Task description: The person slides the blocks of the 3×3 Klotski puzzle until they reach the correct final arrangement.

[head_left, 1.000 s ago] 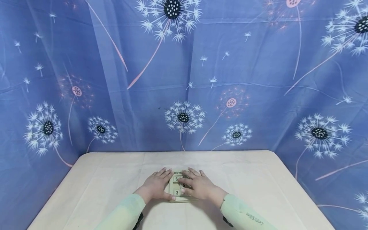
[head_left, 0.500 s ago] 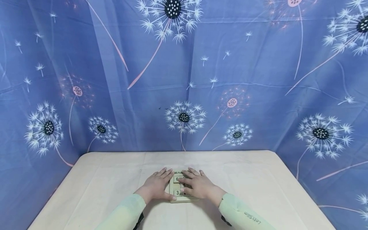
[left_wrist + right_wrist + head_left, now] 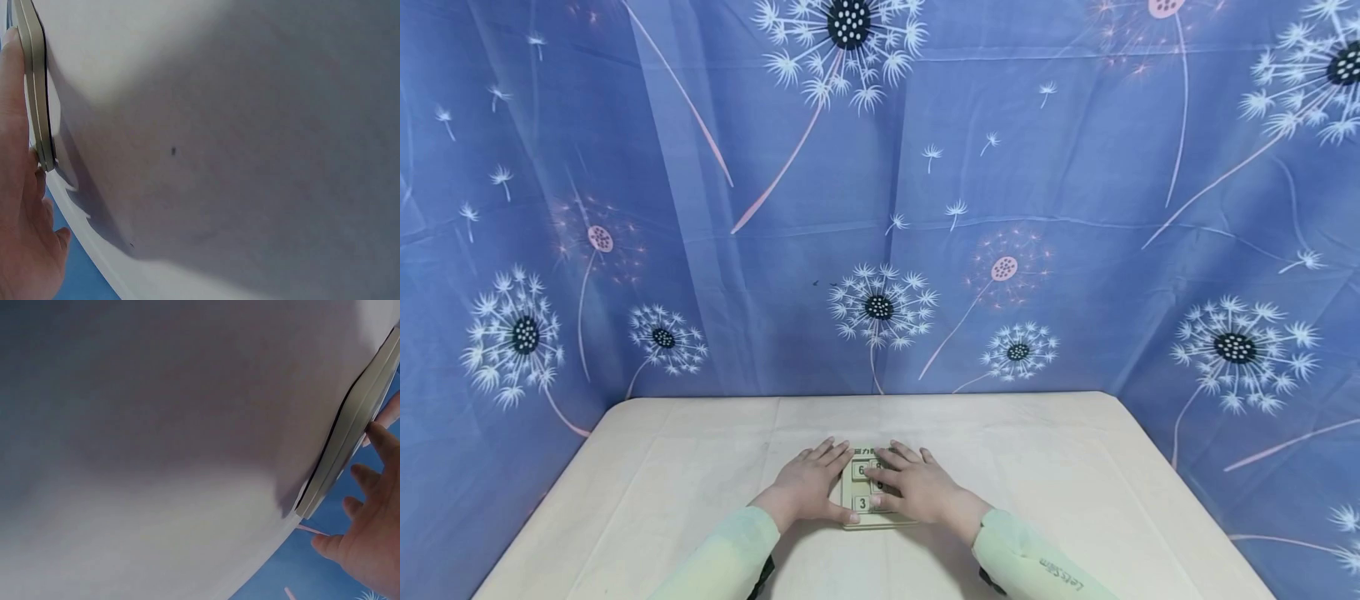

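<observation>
A pale green sliding number puzzle [image 3: 880, 525] lies on the table, in the head view at bottom centre. My left hand [image 3: 808, 483] rests along its left side, thumb on the near left corner and straight fingers by the far left corner. Fingers of my right hand [image 3: 928, 490] reach over the right half and touch the tiles. Tile 6 [image 3: 861, 472] and tile 3 [image 3: 862, 503] show, with a gap between them; the right hand partly covers tile 8 [image 3: 878, 466] and hides several others. Both wrist views show only the puzzle's side edge [image 3: 39, 87].
A cream cloth covers the table [image 3: 700, 450]. Blue curtains [image 3: 790, 333] printed with dandelions stand behind it and on both sides. Pale green sleeves [image 3: 722, 554] cover the forearms.
Tile 6 has slid slightly toward me. The right thumb and index finger have shifted a little over the tiles. My left hand has not visibly moved.
</observation>
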`<state>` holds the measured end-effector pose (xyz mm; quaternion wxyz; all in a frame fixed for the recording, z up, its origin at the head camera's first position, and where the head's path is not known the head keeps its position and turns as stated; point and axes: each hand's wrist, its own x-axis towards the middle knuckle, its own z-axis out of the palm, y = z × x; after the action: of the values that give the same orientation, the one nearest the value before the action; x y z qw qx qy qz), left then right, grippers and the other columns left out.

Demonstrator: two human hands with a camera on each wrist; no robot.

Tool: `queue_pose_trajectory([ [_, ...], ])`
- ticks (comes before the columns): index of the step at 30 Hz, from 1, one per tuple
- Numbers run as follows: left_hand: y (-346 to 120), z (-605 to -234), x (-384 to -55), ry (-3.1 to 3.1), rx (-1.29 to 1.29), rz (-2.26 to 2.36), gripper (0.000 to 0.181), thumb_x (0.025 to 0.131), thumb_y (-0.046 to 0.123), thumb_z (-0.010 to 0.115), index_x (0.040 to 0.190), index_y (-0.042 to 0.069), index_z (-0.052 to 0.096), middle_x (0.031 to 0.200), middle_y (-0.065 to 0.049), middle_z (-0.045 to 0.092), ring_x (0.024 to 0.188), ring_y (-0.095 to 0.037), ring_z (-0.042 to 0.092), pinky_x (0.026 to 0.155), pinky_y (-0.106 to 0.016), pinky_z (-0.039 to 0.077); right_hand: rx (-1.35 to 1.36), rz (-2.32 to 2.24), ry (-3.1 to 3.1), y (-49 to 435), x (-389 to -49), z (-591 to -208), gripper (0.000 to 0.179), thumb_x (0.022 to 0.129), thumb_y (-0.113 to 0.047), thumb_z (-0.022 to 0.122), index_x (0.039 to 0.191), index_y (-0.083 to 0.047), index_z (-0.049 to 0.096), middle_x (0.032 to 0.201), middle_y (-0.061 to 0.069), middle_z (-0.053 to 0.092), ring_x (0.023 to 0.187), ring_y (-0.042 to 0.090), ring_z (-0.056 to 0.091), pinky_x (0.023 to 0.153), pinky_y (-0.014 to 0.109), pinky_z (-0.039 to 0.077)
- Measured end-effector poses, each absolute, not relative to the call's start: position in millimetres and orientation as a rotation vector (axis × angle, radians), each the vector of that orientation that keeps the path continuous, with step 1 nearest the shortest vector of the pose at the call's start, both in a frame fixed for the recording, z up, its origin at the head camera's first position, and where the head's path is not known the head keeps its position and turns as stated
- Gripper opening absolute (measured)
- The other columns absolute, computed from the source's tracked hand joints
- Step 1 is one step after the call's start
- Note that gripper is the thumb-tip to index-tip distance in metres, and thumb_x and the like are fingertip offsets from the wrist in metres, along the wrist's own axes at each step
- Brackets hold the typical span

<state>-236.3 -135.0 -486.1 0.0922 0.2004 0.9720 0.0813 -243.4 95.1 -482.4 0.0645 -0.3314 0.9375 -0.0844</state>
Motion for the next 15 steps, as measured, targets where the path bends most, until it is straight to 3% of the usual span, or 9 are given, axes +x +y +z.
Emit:
queue_pose_trajectory([
  [15,-135.4,-485.6,-235.2,2.894,0.601,0.252,0.107,0.077,0.07,0.077,0.158,0.012,0.039,0.168,-0.004,0.035,0.159,-0.03,0.028,0.128,-0.054,0.032,-1.034,-0.285,2.824,97.2,-239.4,-483.4,0.052,0.102,-0.055,0.051,0.147,-0.029,0.057,0.164,0.005,0.043,0.155,0.036,0.035,0.119,0.073,0.033],
])
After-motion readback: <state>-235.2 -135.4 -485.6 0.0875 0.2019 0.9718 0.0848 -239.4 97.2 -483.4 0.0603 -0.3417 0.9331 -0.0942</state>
